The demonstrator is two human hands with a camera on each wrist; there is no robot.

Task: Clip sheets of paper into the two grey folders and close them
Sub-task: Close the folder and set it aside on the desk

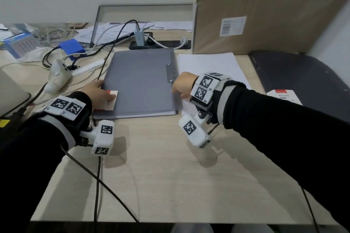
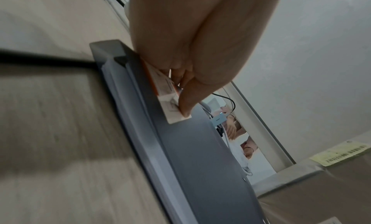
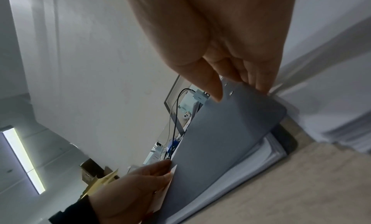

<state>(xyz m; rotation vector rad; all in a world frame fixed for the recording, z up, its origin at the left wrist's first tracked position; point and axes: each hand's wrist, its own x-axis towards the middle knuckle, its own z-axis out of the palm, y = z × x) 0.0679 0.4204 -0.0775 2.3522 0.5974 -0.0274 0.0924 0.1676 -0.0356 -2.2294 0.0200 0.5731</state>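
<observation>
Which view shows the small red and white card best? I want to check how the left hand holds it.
The left wrist view: the card fills the middle, pinched by the left hand against the grey folder. The head view shows its place at the folder's left edge, half hidden by the hand. The right wrist view shows only a white corner.

The fingertips of the right hand [image 1: 182, 86] are hidden in the head view behind its knuckles at the edge of the flat grey plastic folder [image 1: 141, 81]. The small red-and-white card [image 2: 170, 98] is partly covered by the left hand [image 2: 192, 49], and its print is blurred. The large brown cardboard box [image 1: 265, 9] is cut off by the upper edge.
</observation>
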